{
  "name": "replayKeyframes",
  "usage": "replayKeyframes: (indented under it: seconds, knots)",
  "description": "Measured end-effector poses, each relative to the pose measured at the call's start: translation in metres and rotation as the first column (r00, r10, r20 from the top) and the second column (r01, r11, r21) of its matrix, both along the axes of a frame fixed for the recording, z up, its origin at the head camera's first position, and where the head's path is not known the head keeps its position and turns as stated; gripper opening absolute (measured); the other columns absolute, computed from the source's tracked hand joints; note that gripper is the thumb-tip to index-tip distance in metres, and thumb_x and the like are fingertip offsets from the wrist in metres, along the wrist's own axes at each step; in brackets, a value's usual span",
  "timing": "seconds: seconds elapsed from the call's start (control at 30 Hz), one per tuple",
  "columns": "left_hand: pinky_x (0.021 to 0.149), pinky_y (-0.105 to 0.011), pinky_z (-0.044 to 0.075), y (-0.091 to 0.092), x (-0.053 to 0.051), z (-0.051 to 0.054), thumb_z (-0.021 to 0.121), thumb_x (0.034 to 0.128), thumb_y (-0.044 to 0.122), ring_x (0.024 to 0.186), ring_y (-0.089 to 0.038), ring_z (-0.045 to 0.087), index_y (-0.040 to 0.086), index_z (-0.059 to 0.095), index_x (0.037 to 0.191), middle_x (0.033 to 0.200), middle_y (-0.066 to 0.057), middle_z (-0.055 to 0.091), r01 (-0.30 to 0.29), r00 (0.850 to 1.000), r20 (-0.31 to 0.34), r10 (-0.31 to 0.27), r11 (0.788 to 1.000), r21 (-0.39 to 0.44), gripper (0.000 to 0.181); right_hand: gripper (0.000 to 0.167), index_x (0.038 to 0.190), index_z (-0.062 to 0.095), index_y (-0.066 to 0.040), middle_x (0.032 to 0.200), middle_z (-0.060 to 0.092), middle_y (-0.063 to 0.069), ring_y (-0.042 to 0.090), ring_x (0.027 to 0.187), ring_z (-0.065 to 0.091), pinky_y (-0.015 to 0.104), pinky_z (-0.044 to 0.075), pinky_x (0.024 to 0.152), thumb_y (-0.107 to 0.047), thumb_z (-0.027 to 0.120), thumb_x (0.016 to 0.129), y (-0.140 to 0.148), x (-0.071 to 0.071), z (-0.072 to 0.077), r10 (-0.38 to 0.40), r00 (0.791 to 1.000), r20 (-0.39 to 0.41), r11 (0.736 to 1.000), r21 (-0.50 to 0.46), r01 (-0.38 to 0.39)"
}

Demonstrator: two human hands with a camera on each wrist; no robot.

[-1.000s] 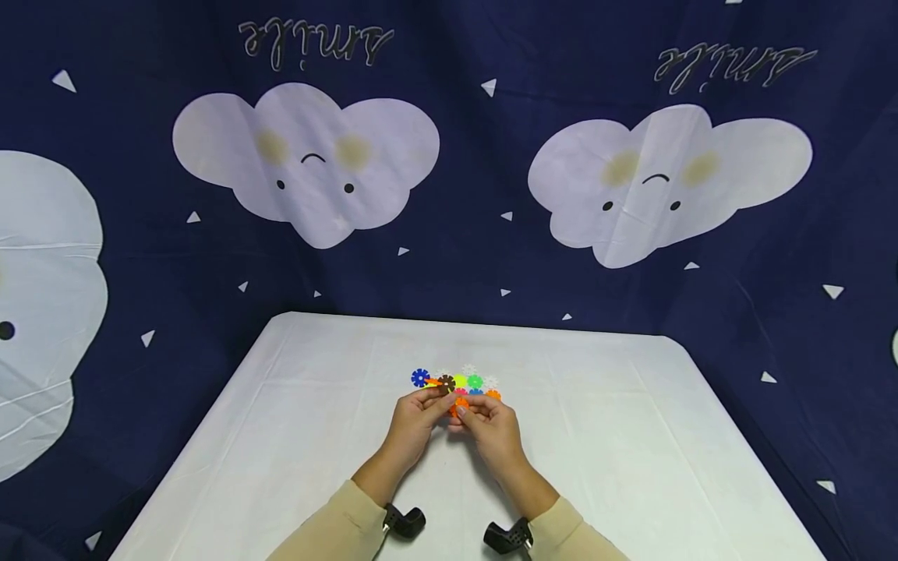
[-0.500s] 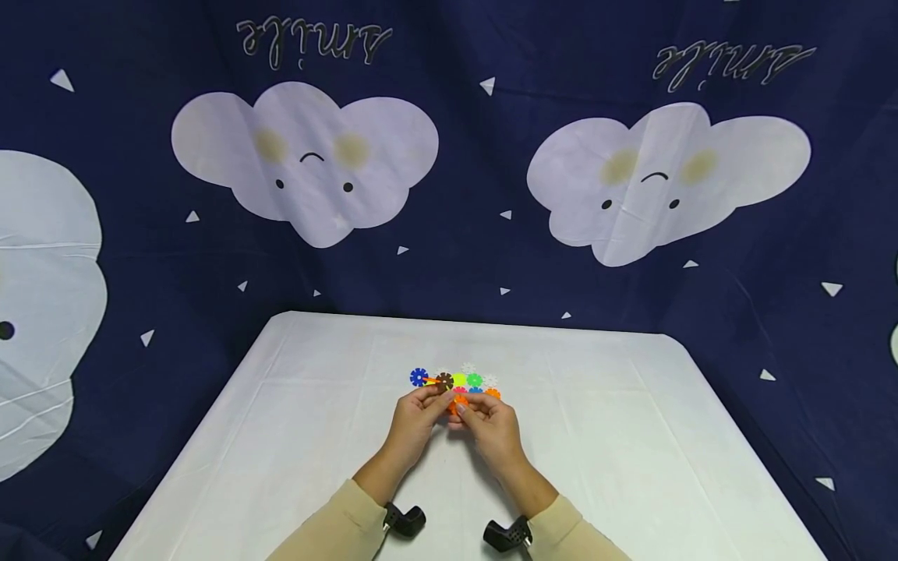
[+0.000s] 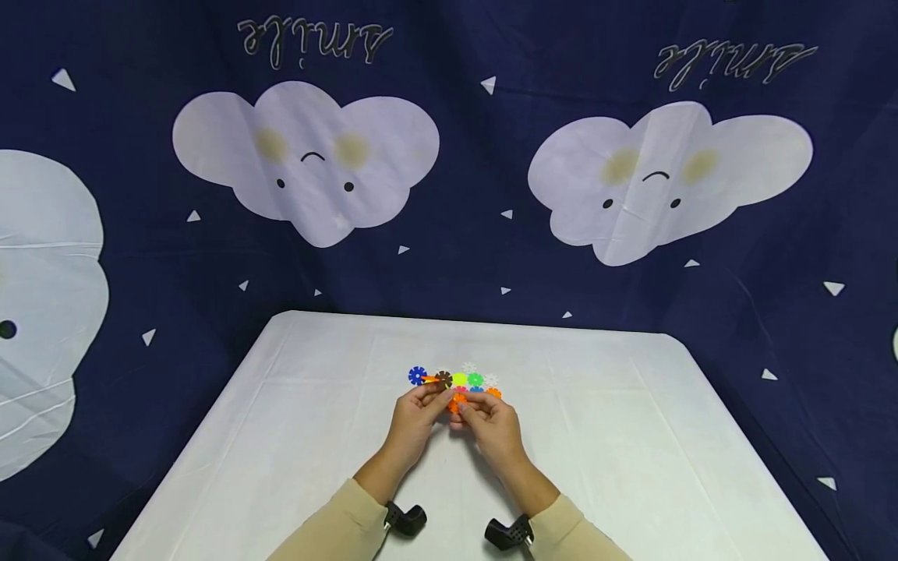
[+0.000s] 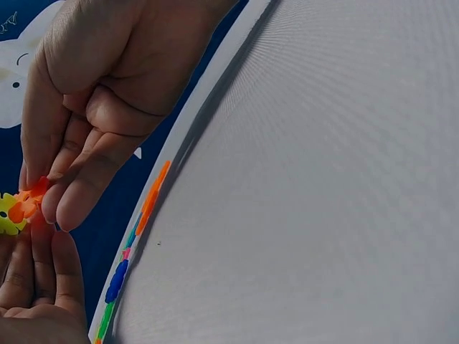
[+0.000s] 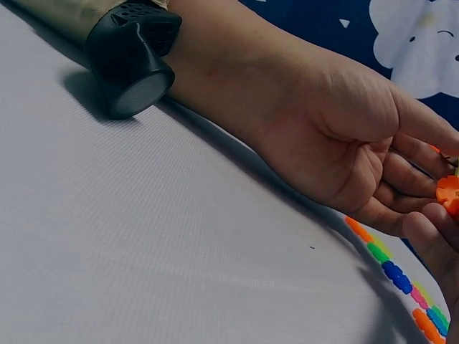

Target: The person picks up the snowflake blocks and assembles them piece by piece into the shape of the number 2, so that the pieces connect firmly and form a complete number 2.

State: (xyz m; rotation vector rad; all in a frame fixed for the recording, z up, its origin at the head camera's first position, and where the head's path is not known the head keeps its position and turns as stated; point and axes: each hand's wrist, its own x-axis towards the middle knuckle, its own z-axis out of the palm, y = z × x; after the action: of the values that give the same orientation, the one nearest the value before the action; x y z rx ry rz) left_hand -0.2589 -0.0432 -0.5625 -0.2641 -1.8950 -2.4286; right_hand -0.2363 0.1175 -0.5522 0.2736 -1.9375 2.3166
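Note:
In the head view my left hand (image 3: 412, 425) and right hand (image 3: 494, 428) meet over the middle of the table. Between their fingertips they pinch orange notched plastic discs, the snowflake building kind, with one orange disc (image 3: 458, 400) facing up. At the left fingertips stand a brown snowflake disc (image 3: 444, 379) and a blue snowflake disc (image 3: 417, 375), with an orange one edge-on between them; these seem joined to the held piece. The left wrist view shows a yellow snowflake disc (image 4: 10, 221) against the orange one (image 4: 29, 202). Fingers hide where the pieces join.
Behind the hands lie loose snowflake discs: a green one (image 3: 475, 379), a yellow one (image 3: 459, 379), white ones (image 3: 491, 381) and an orange one (image 3: 494, 393). They rest on a white-covered table (image 3: 596, 436). A dark blue cloud-print cloth (image 3: 470, 171) hangs behind it.
The held orange disc has tilted and shifted slightly up and left. The blue and brown discs have moved a little to the left with it. Both hands stay nearly in place.

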Motion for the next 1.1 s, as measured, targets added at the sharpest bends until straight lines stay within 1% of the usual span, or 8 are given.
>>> replayKeyframes:
  seconds: [0.13,0.3,0.57,0.7,0.83,0.9,1.0,1.1]
  knots:
    - [0.084,-0.036,0.061,0.0,0.0,0.0,0.08,0.0974,0.018,0.095,-0.022,0.074,-0.007,0.071,0.119,0.106,-0.016,0.076,-0.002,1.0,0.007,0.002,1.0,0.001,0.034,0.024,0.118,0.064,0.021,0.094,0.072,0.03,0.032,0.075,0.076,0.042,0.063,0.072,0.009,0.069,0.098,0.001,0.0,0.0,0.004,1.0,0.003,1.0,-0.012,-0.004]
    - [0.083,-0.031,0.06,0.0,0.0,0.001,0.079,0.0986,0.016,0.097,-0.021,0.073,-0.009,0.069,0.121,0.108,-0.018,0.076,-0.011,1.0,0.015,0.011,1.0,-0.002,0.035,0.025,0.117,0.065,0.021,0.094,0.071,0.031,0.036,0.077,0.075,0.045,0.063,0.074,0.009,0.071,0.097,0.002,-0.001,0.0,0.005,1.0,0.004,1.0,-0.016,-0.005]
    - [0.08,-0.032,0.061,0.002,-0.001,0.001,0.079,0.0972,0.012,0.087,-0.017,0.072,-0.013,0.068,0.119,0.106,-0.02,0.075,-0.026,0.999,0.03,0.025,0.999,0.032,0.035,0.025,0.117,0.064,0.021,0.096,0.071,0.03,0.036,0.079,0.075,0.045,0.063,0.075,0.009,0.071,0.096,0.004,-0.001,-0.003,-0.004,1.0,-0.016,1.0,0.017,0.004]
    - [0.078,-0.03,0.06,0.002,-0.001,0.0,0.079,0.0974,0.01,0.087,-0.015,0.072,-0.014,0.068,0.118,0.106,-0.02,0.075,-0.037,0.999,0.022,0.037,0.999,0.03,0.034,0.025,0.116,0.064,0.021,0.096,0.072,0.029,0.04,0.08,0.075,0.047,0.062,0.075,0.009,0.072,0.096,0.005,-0.001,-0.003,-0.007,1.0,-0.021,1.0,0.024,0.007]
    - [0.078,-0.028,0.06,0.002,-0.002,0.0,0.079,0.097,0.009,0.087,-0.014,0.071,-0.015,0.068,0.117,0.105,-0.018,0.076,-0.053,0.998,0.026,0.052,0.998,0.026,0.033,0.026,0.115,0.064,0.022,0.095,0.071,0.028,0.038,0.08,0.075,0.049,0.062,0.075,0.013,0.073,0.093,0.007,-0.003,-0.003,-0.019,0.999,-0.032,0.999,0.039,0.021]
    - [0.078,-0.028,0.06,0.002,-0.002,0.0,0.079,0.0964,0.008,0.087,-0.014,0.071,-0.014,0.067,0.117,0.104,-0.017,0.075,-0.062,0.998,0.033,0.061,0.998,0.029,0.033,0.028,0.115,0.063,0.024,0.095,0.071,0.027,0.032,0.08,0.075,0.046,0.063,0.075,0.014,0.074,0.091,0.01,-0.003,-0.003,-0.026,0.999,-0.034,0.999,0.041,0.027]
    - [0.078,-0.029,0.06,0.002,-0.002,0.001,0.079,0.0961,0.007,0.086,-0.014,0.071,-0.014,0.067,0.116,0.104,-0.017,0.075,-0.074,0.997,0.043,0.072,0.996,0.04,0.031,0.033,0.117,0.062,0.023,0.097,0.071,0.026,0.023,0.08,0.074,0.037,0.063,0.074,0.013,0.076,0.089,0.014,-0.006,-0.003,-0.038,0.999,-0.027,0.997,0.062,0.039]
    - [0.079,-0.032,0.061,0.003,-0.003,0.001,0.079,0.0961,0.007,0.086,-0.015,0.071,-0.013,0.067,0.115,0.104,-0.018,0.075,-0.089,0.995,0.051,0.086,0.995,0.047,0.03,0.034,0.116,0.065,0.02,0.097,0.072,0.022,0.019,0.08,0.073,0.028,0.062,0.071,0.008,0.08,0.088,0.019,-0.009,-0.003,-0.053,0.999,-0.015,0.993,0.106,0.054]
